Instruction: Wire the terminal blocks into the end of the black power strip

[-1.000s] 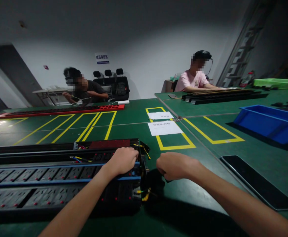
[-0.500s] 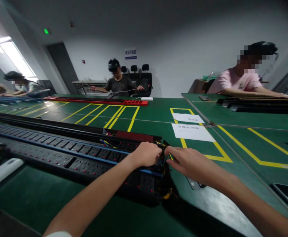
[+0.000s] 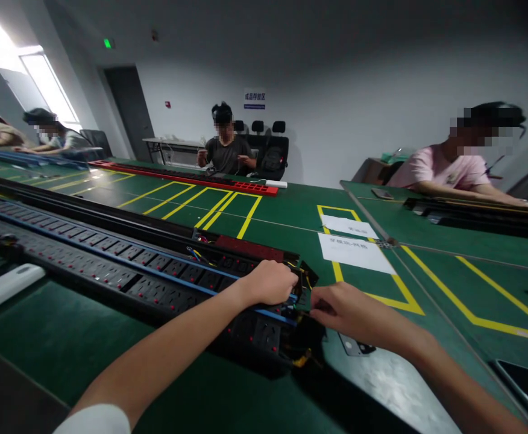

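Observation:
Long black power strips (image 3: 187, 272) with rows of sockets and red dots lie side by side across the bench. Blue edging (image 3: 155, 266) runs along them. My left hand (image 3: 270, 282) is closed over the right end of a middle strip, its fingertips mostly hidden. Just right of that end, my right hand (image 3: 340, 307) is pinched beside the loose wires and dark end parts; what sits in the pinch is too small to make out. Yellow wires (image 3: 302, 358) stick out of the nearest strip's open end. A flat metal plate (image 3: 353, 345) lies under my right hand.
The green bench (image 3: 291, 205) carries yellow tape outlines and white paper labels (image 3: 357, 253). A red strip (image 3: 255, 188) lies farther back, near a seated person (image 3: 228, 154). Another person (image 3: 449, 169) works at the right. A white bar (image 3: 8, 289) is at the left.
My right hand has drawn slightly down, its fingers now more curled together. My left hand stays at the strip's end. The camera view has tilted a little.

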Demonstrator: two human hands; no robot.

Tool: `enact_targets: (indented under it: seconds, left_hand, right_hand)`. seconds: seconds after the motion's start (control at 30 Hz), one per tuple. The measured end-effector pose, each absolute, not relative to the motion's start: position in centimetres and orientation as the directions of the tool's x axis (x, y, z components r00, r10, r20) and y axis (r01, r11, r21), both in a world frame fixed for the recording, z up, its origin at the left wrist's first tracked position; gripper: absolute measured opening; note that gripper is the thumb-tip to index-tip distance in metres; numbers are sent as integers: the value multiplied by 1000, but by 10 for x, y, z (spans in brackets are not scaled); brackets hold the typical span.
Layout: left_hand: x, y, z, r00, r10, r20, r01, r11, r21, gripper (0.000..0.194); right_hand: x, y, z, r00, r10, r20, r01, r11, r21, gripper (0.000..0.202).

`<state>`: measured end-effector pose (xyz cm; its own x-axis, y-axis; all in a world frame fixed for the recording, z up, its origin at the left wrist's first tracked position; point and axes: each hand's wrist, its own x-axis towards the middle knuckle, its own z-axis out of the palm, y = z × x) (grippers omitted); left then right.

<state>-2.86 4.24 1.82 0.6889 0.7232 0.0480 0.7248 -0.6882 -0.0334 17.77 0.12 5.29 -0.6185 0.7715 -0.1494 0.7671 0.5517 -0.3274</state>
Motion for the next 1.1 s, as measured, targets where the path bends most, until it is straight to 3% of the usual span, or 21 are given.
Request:
enact_targets:
  seconds: [0.17, 0.27, 0.37, 0.43, 0.63, 0.93, 1.1]
  left_hand:
    - [-29, 43, 20, 688, 723, 63, 726, -688, -26, 24]
    - [-28, 42, 22, 687, 726, 41, 727, -686, -30, 24]
    - [-29, 43, 23, 685, 728, 32, 728, -684, -33, 25]
    - [-29, 43, 23, 687, 726, 33, 727, -686, -35, 26]
    - [-30, 45, 21, 693, 720, 36, 721, -692, -26, 25]
    - [-30, 45, 21, 695, 718, 48, 719, -695, -5, 25]
    - [-30, 46, 20, 696, 716, 55, 717, -697, -5, 26]
  right_hand:
    - [197, 12, 59, -590, 779, -212, 794, 514, -323, 17]
    - [211, 18, 61, -564, 805, -184, 818, 513, -261, 19]
    - [223, 25, 60, -529, 840, -124, 842, 500, -203, 34]
    - [229, 29, 59, -484, 870, -91, 872, 471, -136, 38]
    - [228, 39, 51, -382, 921, -78, 915, 388, 111, 24]
    - [213, 35, 32, -426, 880, -211, 886, 453, 99, 25]
    - [211, 40, 26, -394, 909, -137, 906, 409, 106, 26]
